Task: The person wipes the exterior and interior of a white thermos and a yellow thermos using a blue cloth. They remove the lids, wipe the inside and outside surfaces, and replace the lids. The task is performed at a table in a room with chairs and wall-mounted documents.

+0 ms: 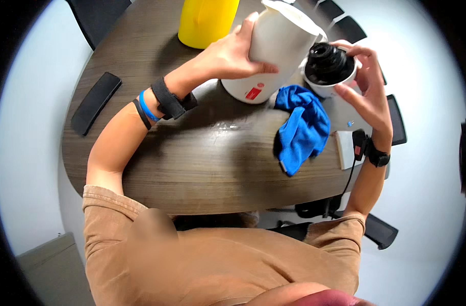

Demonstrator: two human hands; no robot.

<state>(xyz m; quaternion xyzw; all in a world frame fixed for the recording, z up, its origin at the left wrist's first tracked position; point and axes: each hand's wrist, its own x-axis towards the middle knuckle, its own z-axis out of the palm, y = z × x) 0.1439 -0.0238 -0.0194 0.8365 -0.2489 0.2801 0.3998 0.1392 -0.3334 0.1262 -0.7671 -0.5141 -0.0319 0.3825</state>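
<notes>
On the wooden table (pixel 202 168), my left hand (pixel 228 53) grips the white jug (pixel 274 56) steady at twelve o'clock while my right hand (pixel 368 94) clasps its lid (pixel 327 66), held off beside it.

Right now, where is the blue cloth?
In the head view, the blue cloth lies crumpled on the wooden table, right of centre, just below the white jug and the lid.

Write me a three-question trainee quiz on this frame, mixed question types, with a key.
1. True or false: the left hand grips the white jug.
2. What does the right hand hold? A) blue cloth B) white lid with black insert C) yellow container
3. What lies on the table between the two forearms?

Key:
1. True.
2. B, the lid.
3. The crumpled blue cloth; the yellow container stands at the far edge.
</notes>
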